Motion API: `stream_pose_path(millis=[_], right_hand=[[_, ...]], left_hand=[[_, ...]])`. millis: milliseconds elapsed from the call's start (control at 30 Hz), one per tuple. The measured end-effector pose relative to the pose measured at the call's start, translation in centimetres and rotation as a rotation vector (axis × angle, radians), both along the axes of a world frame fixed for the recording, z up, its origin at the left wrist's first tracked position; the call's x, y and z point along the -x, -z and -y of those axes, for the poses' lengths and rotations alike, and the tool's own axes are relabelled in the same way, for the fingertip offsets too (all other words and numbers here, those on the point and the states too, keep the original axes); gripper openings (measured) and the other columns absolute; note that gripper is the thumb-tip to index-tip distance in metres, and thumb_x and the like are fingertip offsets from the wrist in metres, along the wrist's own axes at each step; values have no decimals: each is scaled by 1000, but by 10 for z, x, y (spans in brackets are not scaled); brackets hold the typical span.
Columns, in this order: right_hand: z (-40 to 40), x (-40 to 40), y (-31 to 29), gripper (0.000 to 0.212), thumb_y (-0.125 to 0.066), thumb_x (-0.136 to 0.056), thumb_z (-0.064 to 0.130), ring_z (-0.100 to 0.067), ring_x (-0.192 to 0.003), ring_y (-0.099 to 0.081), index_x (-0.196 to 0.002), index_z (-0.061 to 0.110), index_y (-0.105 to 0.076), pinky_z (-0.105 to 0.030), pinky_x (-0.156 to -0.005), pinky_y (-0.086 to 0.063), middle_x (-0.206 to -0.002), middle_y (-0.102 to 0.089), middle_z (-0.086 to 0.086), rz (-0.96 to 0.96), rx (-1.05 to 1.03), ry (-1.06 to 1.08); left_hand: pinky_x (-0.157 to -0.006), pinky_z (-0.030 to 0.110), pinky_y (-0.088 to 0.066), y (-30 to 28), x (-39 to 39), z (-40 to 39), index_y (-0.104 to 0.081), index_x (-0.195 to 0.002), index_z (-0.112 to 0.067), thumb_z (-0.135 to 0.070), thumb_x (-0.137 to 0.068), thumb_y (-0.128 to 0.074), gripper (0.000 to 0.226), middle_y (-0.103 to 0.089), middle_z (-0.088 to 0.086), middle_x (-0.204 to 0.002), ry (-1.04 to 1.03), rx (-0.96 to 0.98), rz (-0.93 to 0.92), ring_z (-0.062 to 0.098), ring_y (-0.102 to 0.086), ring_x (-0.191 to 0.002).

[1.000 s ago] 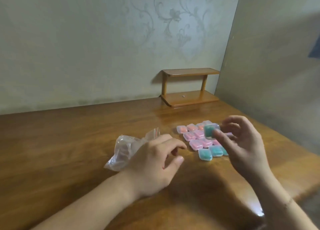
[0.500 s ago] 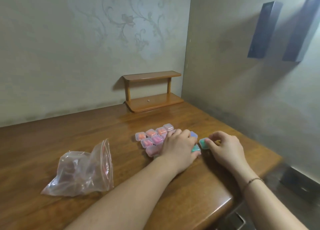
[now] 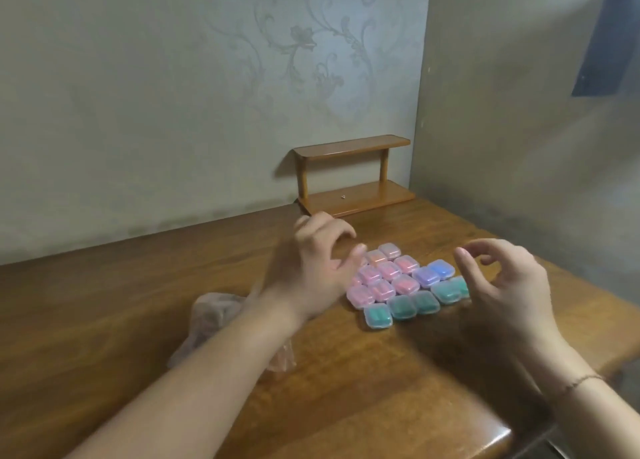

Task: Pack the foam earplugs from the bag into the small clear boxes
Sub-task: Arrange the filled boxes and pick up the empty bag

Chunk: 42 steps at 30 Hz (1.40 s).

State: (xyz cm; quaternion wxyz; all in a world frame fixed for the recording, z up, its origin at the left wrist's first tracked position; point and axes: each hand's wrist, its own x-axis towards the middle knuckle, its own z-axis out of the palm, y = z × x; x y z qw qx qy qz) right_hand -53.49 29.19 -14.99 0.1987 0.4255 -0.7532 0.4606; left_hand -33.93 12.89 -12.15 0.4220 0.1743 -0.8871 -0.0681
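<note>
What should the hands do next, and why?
Probably the left hand should go back to the plastic bag beside its forearm. Both hands hover with loosely curled fingers and hold nothing, the small boxes look closed and filled, and the right hand is free too.

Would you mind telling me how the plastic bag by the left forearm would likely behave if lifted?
The plastic bag looks crumpled and thin, so probably floppy and sagging. It seems nearly empty, so likely very light. Its slick film might slip.
</note>
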Motion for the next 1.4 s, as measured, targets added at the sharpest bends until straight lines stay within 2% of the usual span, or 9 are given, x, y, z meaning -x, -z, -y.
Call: stream_pose_path(millis=[133, 267, 333, 500, 633, 900, 1167, 1267, 1400], right_hand=[[42, -90, -42, 32, -53, -89, 48, -4, -77, -61, -75, 24, -69, -12, -60, -44, -86, -64, 16, 292, -273, -475], [91, -148, -38, 68, -28, -81, 71, -9, -62, -63, -72, 19, -71, -22, -56, -47, -76, -69, 3, 238, -562, -573], [106, -160, -32, 65, -36, -81, 73, -13, -61, -65, -75, 18, -72, -26, -56, -51, -70, -71, -2, 243, -568, -545], [124, -167, -25, 24, -68, -84, 43, -2, -63, -65, -76, 22, -73, -14, -51, -46, -65, -69, 11, 471, -389, -607], [137, -183, -25, 23, -61, -92, 31, -21, -72, -70, -82, 13, -73, -37, -68, -61, -74, -73, -3, 749, -145, -620], [152, -214, -28, 21, -64, -92, 16, -18, -70, -68, -108, 27, -57, -44, -53, -59, -84, -68, 1, 603, 65, -505], [151, -205, -28, 43, -58, -93, 1, -18, -62, -66, -127, 25, -47, -27, -55, -56, -74, -68, -9, 611, 139, -639], [149, -206, -27, 43, -59, -93, 5, -23, -63, -67, -130, 25, -48, -34, -55, -57, -73, -69, -10, 614, 57, -704], [151, -208, -22, 42, -56, -94, 5, -17, -58, -65, -131, 24, -48, -32, -53, -58, -77, -67, -9, 593, -5, -658]], left_hand=[[-73, 19, -42, 2, -117, 59, -67, -92, -21, -27, -93, -62, 9, -62, -6, -90, -376, -152, -141, 16, -58, -85], [-93, 38, -45, 26, -168, 69, -68, -96, -27, -61, -97, -34, 48, -59, -5, -105, -695, -507, 409, 25, -52, -112], [-96, 39, -44, 37, -165, 63, -68, -90, -29, -62, -97, -37, 46, -60, -6, -108, -666, -550, 454, 25, -51, -112], [-72, 32, -49, 38, -158, 58, -66, -82, -16, -33, -96, -60, 22, -68, 1, -79, -401, -867, -71, 19, -62, -79], [-70, 28, -55, 24, -173, 52, -57, -95, -19, -27, -105, -45, 17, -67, -3, -74, -408, -899, -486, 4, -66, -63], [-62, 40, -54, 34, -185, 67, -49, -101, -23, -26, -102, -49, 3, -58, -10, -80, -544, -503, -556, 11, -60, -71], [-60, 31, -55, 31, -195, 69, -43, -126, -30, -49, -87, -57, 46, -67, 4, -83, -160, -772, -599, 19, -65, -65], [-74, 45, -58, 30, -197, 71, -64, -101, -22, -56, -89, -52, 38, -68, -1, -74, -207, -943, -595, 26, -69, -73], [-56, 31, -49, 37, -194, 71, -65, -82, -11, -31, -101, -51, 31, -54, -5, -46, -334, -751, -666, 7, -51, -43]])
